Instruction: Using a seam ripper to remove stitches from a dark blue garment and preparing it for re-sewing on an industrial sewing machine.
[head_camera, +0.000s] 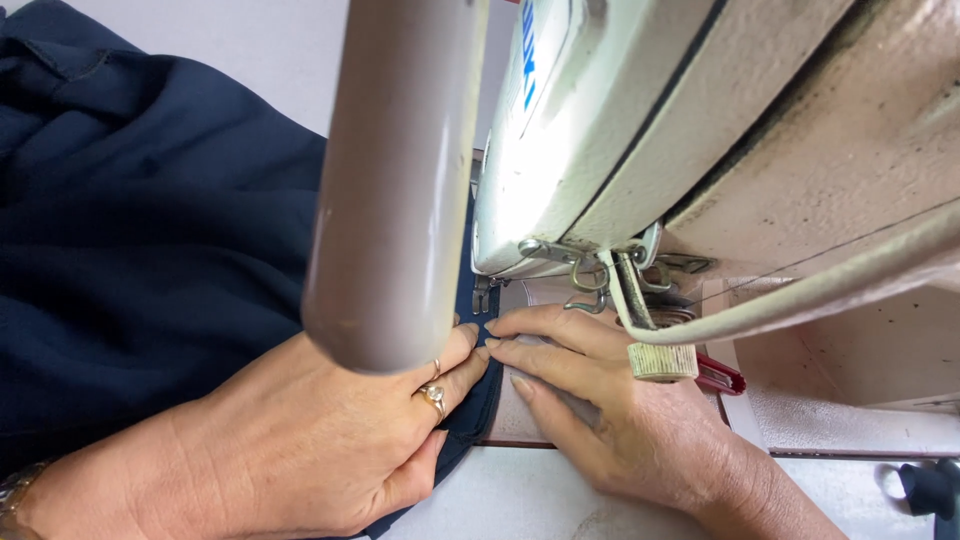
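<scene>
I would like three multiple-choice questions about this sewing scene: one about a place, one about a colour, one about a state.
1. Where does the cloth mostly lie?
A. Left of the sewing machine
B. Right of the sewing machine
C. On top of the sewing machine

2. What colour is the cloth?
A. Red
B. Dark blue
C. White

3. How is the left hand?
A. Lifted in the air
B. Closed around scissors
C. Pressed flat on the cloth

Answers:
1 A: the cloth fills the left side, beside the sewing machine.
2 B: it is dark blue all over.
3 C: the left hand, with a ring, lies flat on the cloth, its fingertips meeting those of the right hand just before the machine's head.
</scene>
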